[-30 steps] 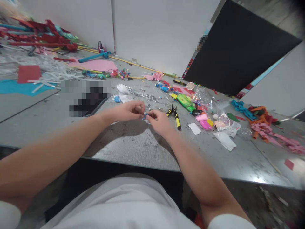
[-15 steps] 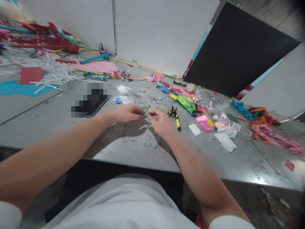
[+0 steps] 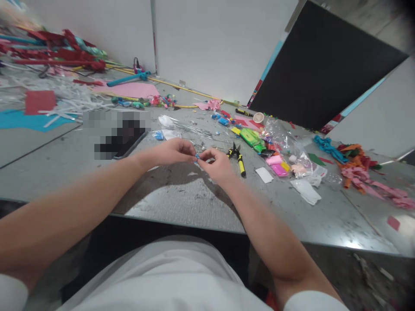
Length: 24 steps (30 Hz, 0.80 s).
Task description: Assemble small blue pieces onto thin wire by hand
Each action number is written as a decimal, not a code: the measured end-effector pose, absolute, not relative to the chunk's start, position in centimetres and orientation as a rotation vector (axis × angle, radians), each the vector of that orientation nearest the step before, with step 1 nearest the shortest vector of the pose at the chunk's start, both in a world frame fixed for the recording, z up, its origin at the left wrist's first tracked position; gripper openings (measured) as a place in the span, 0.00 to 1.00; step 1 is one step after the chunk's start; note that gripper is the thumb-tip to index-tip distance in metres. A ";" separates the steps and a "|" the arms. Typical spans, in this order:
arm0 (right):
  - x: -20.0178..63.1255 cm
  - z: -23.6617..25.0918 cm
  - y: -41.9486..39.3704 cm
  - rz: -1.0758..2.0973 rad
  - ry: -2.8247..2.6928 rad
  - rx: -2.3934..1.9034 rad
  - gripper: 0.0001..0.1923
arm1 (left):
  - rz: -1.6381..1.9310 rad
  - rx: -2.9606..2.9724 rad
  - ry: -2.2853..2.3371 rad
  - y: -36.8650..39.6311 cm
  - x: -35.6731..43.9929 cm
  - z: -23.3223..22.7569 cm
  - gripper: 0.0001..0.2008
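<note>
A small blue lump [image 3: 196, 157], apparently modelling clay, is pinched between the fingertips of both hands above the table. My left hand [image 3: 175, 152] comes in from the left, thumb and index finger closed on the lump. From the right, my right hand [image 3: 218, 165] grips the same lump with its thumb and fingertips; its exact shape is mostly covered. Just right of my right hand lie yellow-and-black pliers [image 3: 241, 165], their jaws spread. Thin silvery wires [image 3: 194, 128] and a blue clay packet [image 3: 158, 135] lie beyond my hands.
A dark phone-like device [image 3: 131, 142], partly pixelated, lies at left. Green [image 3: 251, 138] and pink clay packets [image 3: 279, 169] sit at right near a white paper piece [image 3: 264, 175]. Paper strips [image 3: 68, 93] cover the far left. Crumpled pink paper [image 3: 372, 183] lies far right.
My fingers have shifted slightly around the blue lump, and the right index finger and thumb now bow apart more. Both hands still hold it; the table items keep their places.
</note>
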State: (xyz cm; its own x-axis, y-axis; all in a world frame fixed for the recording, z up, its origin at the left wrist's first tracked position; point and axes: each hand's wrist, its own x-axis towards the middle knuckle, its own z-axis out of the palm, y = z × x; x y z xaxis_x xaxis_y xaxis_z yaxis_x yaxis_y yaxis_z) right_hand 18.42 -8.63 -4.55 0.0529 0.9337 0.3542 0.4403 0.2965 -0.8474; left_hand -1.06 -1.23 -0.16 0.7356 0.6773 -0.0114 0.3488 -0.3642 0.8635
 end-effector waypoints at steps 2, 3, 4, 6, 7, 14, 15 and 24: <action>18.4 -4.6 -8.6 0.612 -1.551 -1.297 0.08 | 0.434 1.984 0.768 -1.2 -1.0 -0.1 0.13; 18.4 -4.7 -8.6 0.607 -1.552 -1.299 0.08 | 0.439 1.983 0.762 -1.3 -1.0 -0.1 0.13; 18.4 -4.7 -8.6 0.606 -1.557 -1.305 0.09 | 0.448 1.978 0.754 -1.3 -1.0 -0.2 0.13; 18.4 -4.8 -8.5 0.611 -1.586 -1.321 0.11 | 0.469 1.945 0.738 -1.2 -1.0 -0.2 0.14; 18.4 -4.8 -8.5 0.608 -1.612 -1.320 0.12 | 0.481 1.922 0.728 -1.2 -1.0 -0.3 0.15; 18.8 -4.1 -8.9 0.485 -1.887 -1.231 0.09 | 0.484 1.829 0.669 -1.2 -1.1 -0.5 0.17; 18.8 -4.0 -8.9 0.467 -1.895 -1.249 0.08 | 0.469 1.814 0.661 -1.2 -1.1 -0.5 0.18; 18.9 -4.2 -8.8 0.355 -1.916 -1.317 0.08 | 0.420 1.826 0.658 -0.4 -1.2 -0.9 0.18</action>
State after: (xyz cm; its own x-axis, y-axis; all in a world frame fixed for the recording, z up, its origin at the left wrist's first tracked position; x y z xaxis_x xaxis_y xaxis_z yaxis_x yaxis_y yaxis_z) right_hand 18.87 -8.77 -4.19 -0.1694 0.8847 0.4343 0.6701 0.4265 -0.6074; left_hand -1.20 -0.43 -0.94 0.7833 0.6210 -0.0297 0.2337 -0.2497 0.9397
